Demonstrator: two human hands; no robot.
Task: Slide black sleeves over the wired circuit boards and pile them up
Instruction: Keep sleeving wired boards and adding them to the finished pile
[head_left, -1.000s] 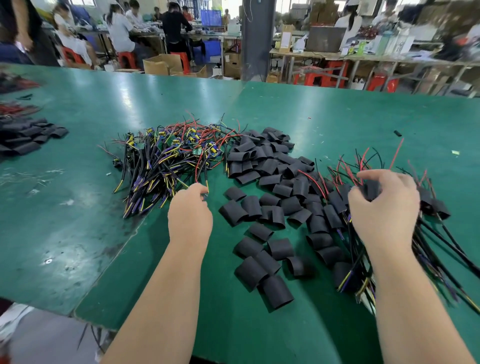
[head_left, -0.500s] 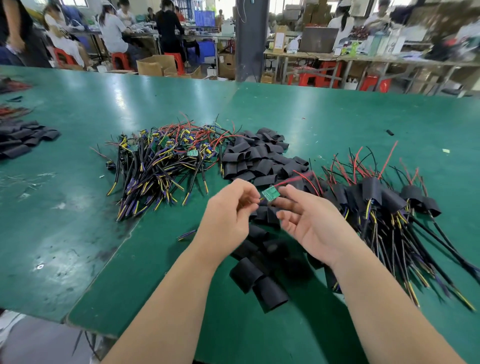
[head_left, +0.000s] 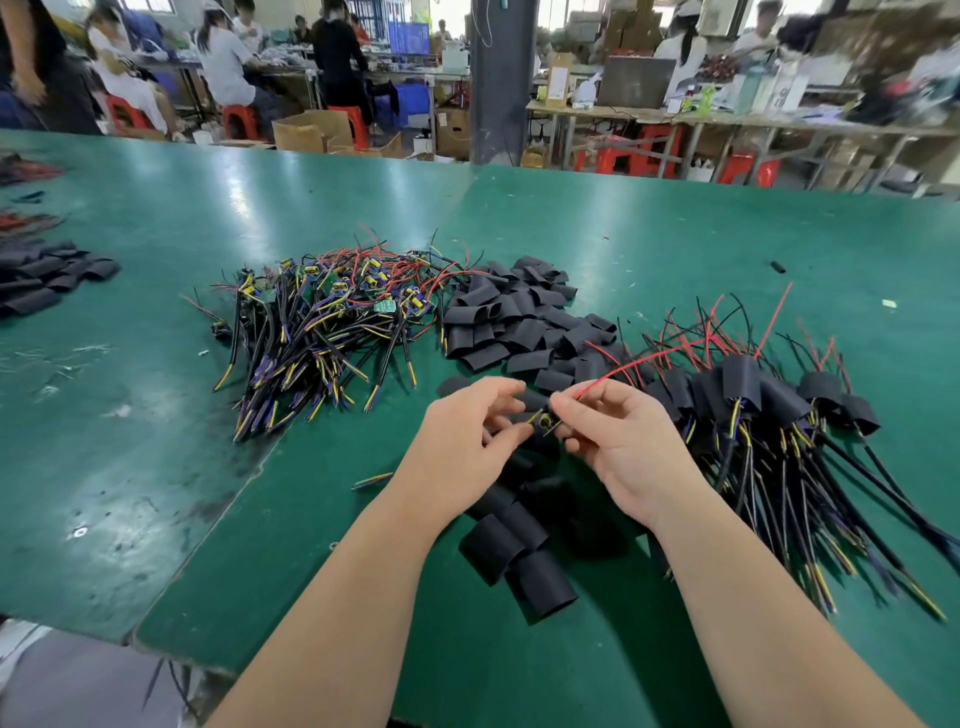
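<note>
Turned since the earlier frame, green face now hidden, the circuit board (head_left: 544, 421) hangs above loose sleeves (head_left: 519, 322) on the tabletop (head_left: 311, 545), left hand (head_left: 467, 431) pinching it, right hand (head_left: 623, 447) pinching its red wire (head_left: 613, 373); next, probably, picking a sleeve to thread.

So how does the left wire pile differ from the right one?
The left pile shows bare green boards; in the right pile black sleeves cover them. The left pile lies left of the loose sleeves, the right pile right of them. Both have red wires and yellow-tipped cables.
</note>
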